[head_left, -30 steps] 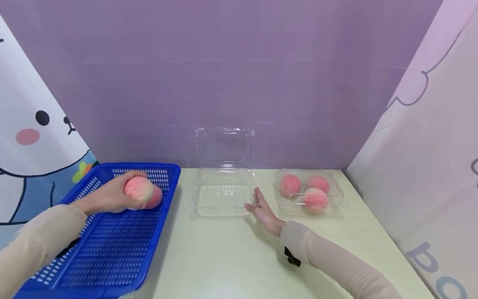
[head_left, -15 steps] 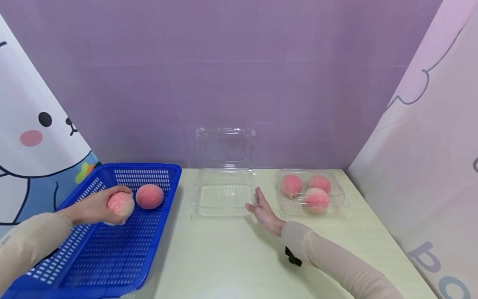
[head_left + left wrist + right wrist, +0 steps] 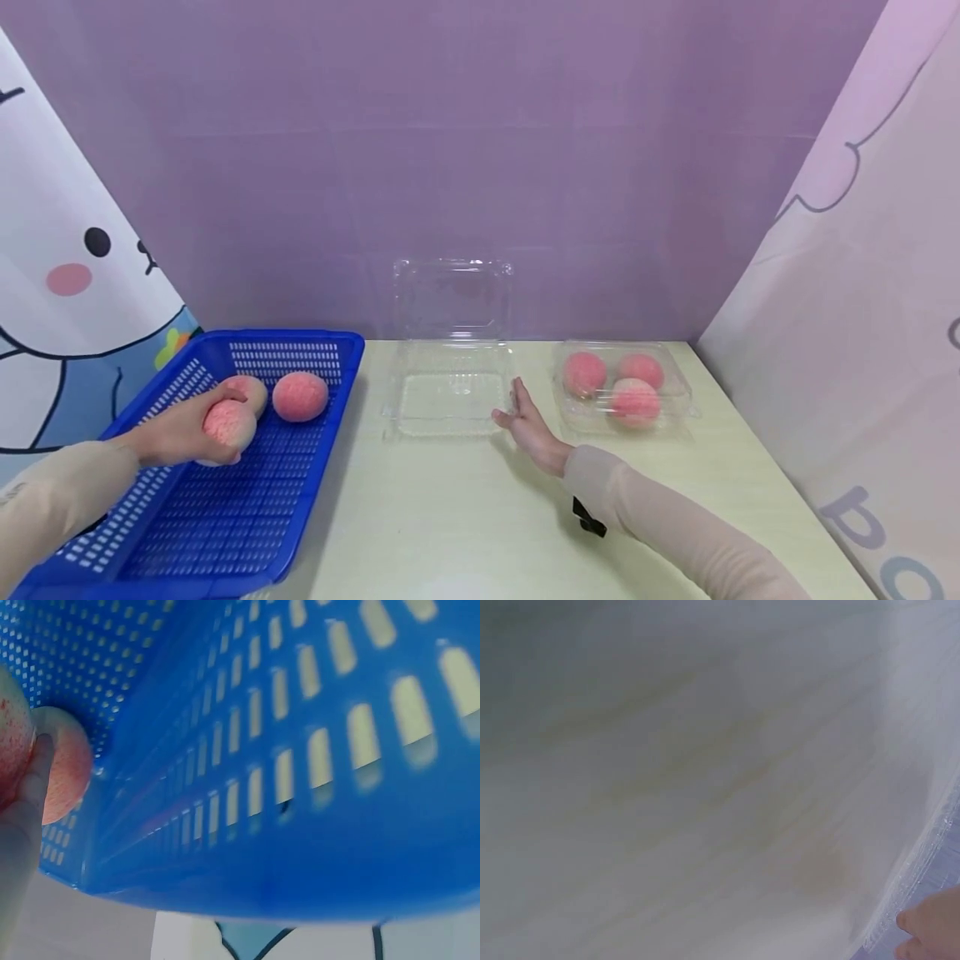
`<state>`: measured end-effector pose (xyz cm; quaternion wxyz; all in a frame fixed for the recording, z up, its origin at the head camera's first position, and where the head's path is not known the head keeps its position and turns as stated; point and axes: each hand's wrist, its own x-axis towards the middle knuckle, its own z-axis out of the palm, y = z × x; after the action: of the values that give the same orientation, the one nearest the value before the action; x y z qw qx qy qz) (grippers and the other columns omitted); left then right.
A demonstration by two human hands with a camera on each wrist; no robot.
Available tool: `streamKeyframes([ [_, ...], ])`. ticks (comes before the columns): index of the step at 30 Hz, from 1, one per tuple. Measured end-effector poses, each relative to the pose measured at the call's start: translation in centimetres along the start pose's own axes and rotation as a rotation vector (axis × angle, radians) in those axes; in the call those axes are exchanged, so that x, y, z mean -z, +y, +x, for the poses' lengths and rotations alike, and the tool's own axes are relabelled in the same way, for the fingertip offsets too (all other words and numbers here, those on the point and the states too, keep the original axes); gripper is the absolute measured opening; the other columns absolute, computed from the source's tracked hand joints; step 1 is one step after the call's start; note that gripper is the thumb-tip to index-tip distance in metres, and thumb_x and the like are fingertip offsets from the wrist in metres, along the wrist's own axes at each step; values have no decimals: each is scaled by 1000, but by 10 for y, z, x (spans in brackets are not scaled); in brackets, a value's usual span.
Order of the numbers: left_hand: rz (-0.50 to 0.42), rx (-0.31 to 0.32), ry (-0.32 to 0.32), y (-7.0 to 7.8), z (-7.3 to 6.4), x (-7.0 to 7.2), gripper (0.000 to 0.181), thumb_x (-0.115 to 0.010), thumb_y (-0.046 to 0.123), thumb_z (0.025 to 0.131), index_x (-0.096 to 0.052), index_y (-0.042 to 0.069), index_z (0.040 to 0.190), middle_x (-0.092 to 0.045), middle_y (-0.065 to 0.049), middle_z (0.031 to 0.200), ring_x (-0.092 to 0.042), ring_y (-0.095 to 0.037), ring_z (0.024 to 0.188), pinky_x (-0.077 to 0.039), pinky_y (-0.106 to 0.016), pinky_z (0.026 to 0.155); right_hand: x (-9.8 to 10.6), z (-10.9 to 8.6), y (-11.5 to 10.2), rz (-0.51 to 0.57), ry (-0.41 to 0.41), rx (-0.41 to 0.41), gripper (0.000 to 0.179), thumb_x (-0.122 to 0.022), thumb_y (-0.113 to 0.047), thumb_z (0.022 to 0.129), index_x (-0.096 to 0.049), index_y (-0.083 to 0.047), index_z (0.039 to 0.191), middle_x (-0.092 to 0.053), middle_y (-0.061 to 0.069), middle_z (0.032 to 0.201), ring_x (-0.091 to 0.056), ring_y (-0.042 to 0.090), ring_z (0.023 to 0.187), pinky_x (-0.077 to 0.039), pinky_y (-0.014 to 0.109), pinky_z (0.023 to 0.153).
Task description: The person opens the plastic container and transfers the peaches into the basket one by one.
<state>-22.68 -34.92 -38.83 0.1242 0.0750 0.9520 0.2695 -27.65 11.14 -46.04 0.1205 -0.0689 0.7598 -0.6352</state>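
Observation:
In the head view my left hand (image 3: pixel 180 429) reaches into a blue plastic basket (image 3: pixel 281 546) and grips a pink and cream peach (image 3: pixel 231 425), thumb and fingers curled round it. A second peach (image 3: pixel 255 392) sits just behind it, partly covered by the hand. Further right in the basket lies a third, pinker peach (image 3: pixel 300 396). My right hand (image 3: pixel 534 433) has its fingers straight at the right side of a clear plastic clamshell box (image 3: pixel 450 400), whose lid stands raised at the back. The right wrist view catches only some fingertips (image 3: pixel 930 926) beside clear plastic.
To the right, another clear clamshell box (image 3: pixel 678 387) holds three pink peaches (image 3: pixel 636 402) under its lid. Pale table (image 3: pixel 420 517) stretches in front of the boxes. A purple cloth backdrop (image 3: pixel 480 167) stands right behind, and printed curtains (image 3: pixel 847 333) flank both sides.
My left hand has moved left and toward me, away from the pinker peach. It let go of one peach beside the basket's left wall and took another nearer. The right hand stayed put.

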Motion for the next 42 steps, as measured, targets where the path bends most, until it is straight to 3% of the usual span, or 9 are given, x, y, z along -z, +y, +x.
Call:
streamKeyframes([
  [5,1,-10,15,-7,-1,-6,113,-79,35,66,-6,-4,143,-33,-32,136,-48,-41,106,-46,-61,80,0,-1,-1,-8,5,-3,78,-46,-11,93,11,-8,146,7,10,154,3,31,141,-6,51,112],
  [12,79,-29,39,-18,-3,-15,97,-80,34,62,-27,-7,132,-49,-28,119,-53,-33,94,-48,-55,78,0,-2,-1,-14,2,-6,78,-47,-12,94,10,-8,146,6,11,154,3,32,141,-6,52,112],
  [16,87,-16,33,-22,-3,-19,101,-81,35,61,-25,-7,133,-46,-30,123,-51,-35,97,-46,-58,81,1,-2,1,-19,-4,-15,79,-48,-14,94,11,-9,146,8,10,154,4,31,141,-6,52,112],
  [22,49,-59,33,-25,-3,-20,103,-82,28,59,-22,-8,134,-42,-30,125,-48,-36,99,-43,-60,83,1,-2,1,-20,-5,-11,79,-47,-13,94,12,-10,146,8,10,154,4,32,141,-7,53,111],
  [27,-16,-2,-7,-26,-3,-18,108,-82,24,61,-13,-11,136,-34,-35,128,-46,-42,102,-43,-61,84,2,-1,1,-22,-7,-8,79,-47,-13,94,13,-10,146,8,10,154,4,32,141,-6,53,111],
  [32,-60,12,-42,-32,-4,-15,103,-79,21,67,-9,-12,134,-32,-37,125,-45,-44,103,-45,-58,82,2,-1,1,-12,-8,-11,79,-47,-13,94,13,-10,146,8,11,154,4,33,140,-6,54,111],
  [42,-42,22,-76,-35,-6,-8,91,-75,25,73,-13,-12,129,-34,-36,121,-44,-44,103,-44,-55,82,0,-10,-16,13,-12,-25,78,-47,-10,93,10,-7,146,7,13,154,4,33,140,-4,53,111],
])
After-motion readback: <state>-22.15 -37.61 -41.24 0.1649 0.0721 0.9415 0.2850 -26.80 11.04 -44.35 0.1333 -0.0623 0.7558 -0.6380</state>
